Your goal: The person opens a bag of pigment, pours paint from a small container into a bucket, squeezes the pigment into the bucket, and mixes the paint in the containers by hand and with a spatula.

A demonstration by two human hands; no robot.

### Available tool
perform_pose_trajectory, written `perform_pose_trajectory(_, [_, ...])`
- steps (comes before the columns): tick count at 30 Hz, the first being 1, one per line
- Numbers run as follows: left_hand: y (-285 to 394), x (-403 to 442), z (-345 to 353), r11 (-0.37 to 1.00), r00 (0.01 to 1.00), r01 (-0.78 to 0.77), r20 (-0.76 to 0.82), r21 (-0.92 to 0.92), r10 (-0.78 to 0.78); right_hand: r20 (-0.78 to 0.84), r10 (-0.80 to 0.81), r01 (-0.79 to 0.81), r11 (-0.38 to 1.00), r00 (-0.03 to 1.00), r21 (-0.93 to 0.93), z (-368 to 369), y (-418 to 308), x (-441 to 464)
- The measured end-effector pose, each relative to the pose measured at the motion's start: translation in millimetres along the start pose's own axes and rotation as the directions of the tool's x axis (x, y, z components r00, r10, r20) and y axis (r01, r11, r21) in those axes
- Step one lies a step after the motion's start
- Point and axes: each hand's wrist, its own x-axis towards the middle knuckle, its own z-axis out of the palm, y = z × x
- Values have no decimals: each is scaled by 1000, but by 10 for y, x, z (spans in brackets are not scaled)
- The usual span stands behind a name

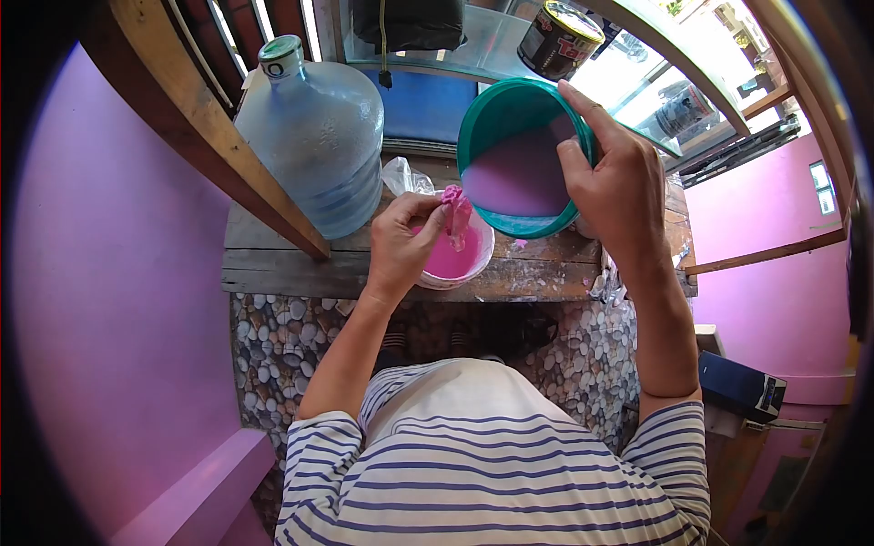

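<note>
My right hand (619,173) grips the rim of a green bucket (473,136), which is tilted toward the left and holds a milky pinkish liquid (519,177). My left hand (405,241) pinches a crumpled pink plastic piece (457,218) between thumb and fingers. That piece hangs over a white tub (482,259) with bright pink contents, standing on the wooden bench. The bucket's lower lip is just right of the tub and above it. No stream of liquid is visible between them.
A large water bottle (314,136) stands on the paint-spotted wooden bench (300,273), at the left beside a slanted wooden post (200,109). Clear plastic (408,176) lies behind the tub. A dark paint can (557,41) is at the back, near glass panels.
</note>
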Motion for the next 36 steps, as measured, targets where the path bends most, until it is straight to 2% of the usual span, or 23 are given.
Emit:
perform_pose_trajectory(11, [-6, -15, -14, 1000, 1000, 2, 7, -1, -2, 31, 29, -28, 999, 999, -35, -5, -1, 14])
perform_pose_trajectory(36, [-71, 2, -31, 1000, 1000, -9, 14, -10, 9, 11, -11, 11, 1000, 1000, -27, 12, -1, 43])
